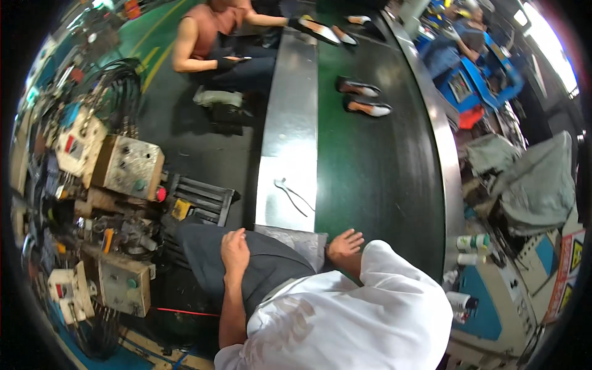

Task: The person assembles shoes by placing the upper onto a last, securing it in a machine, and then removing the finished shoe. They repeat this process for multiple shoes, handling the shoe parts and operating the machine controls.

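My left hand point(235, 251) rests on my dark-trousered thigh, its fingers loosely extended and nothing visible in it. Beside the green conveyor belt point(382, 179), my right hand point(346, 243) is open with its fingers apart, holding nothing. A pair of metal pincers point(293, 196) with spread handles lies on the steel ledge point(287, 132), ahead of and between my hands. Clear plastic sheeting point(305, 242) covers the ledge's near end. On the belt farther off sit a black-and-white shoe point(357, 86) and a matching shoe point(369, 108) side by side.
A seated co-worker point(213, 37) in dark gloves reaches to a white shoe point(319, 30) at the far end. Machine control boxes point(129, 166) stand at my left. On the right are a blue-and-white machine point(484, 302), a grey cover point(539, 185) and another person point(468, 37).
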`<state>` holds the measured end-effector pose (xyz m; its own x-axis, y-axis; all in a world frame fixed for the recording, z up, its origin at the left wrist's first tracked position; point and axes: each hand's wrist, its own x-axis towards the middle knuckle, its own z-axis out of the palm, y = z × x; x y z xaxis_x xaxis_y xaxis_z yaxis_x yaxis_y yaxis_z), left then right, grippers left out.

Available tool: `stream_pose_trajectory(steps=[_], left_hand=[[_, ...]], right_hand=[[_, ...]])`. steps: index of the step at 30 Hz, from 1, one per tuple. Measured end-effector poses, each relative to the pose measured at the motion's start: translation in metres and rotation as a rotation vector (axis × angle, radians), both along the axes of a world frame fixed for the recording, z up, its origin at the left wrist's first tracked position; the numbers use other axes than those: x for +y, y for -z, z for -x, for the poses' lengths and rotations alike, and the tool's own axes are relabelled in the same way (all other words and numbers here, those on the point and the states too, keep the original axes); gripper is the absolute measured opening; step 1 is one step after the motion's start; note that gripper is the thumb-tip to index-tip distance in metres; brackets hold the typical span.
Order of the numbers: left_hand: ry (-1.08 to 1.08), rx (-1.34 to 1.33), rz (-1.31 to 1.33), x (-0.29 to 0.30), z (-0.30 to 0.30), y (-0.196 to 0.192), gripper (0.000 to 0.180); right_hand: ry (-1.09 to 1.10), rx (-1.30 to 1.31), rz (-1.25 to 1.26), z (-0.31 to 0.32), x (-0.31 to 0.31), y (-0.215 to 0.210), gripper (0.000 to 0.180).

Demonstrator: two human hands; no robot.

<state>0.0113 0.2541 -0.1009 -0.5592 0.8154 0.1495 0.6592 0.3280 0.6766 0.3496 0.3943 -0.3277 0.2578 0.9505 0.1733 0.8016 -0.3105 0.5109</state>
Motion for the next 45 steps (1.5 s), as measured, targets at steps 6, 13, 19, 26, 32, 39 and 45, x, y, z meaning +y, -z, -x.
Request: stream_pose_trajectory(steps=[6,13,19,26,32,39,45], left_hand=[[0.008,-0.029,0.040,0.011,-0.005,-0.011,0.021],[0.061,-0.336,0.007,0.028,0.010,-0.013,0.024],[-0.023,-0.299,0.047,0.043,0.032,-0.029,0.025],[-0.294,-0.271,0.131,-0.003,0.045,-0.026,0.024],[-0.411,-0.252,0.278,-0.054,0.043,-0.052,0.023],[-0.387,-0.241,0.314,-0.040,0.049,-0.057,0.023],[-0.104,-0.226,0.030,0.017,0.072,-0.027,0.023]], right_hand=[[0.224,0.437,0.268,0.005,0.013,-0.046,0.063],[-0.499,1.029,0.085,-0.019,0.202,-0.095,0.057],[-0.442,0.779,0.168,0.015,0.448,-0.166,0.077],[-0.616,0.489,0.227,0.016,0.643,-0.168,0.073],[-0.518,0.385,0.339,0.019,0.647,-0.143,0.082],[-0.518,0.426,0.536,0.033,0.603,-0.209,0.100],[-0.489,1.157,0.341,-0.064,0.571,-0.098,0.116]])
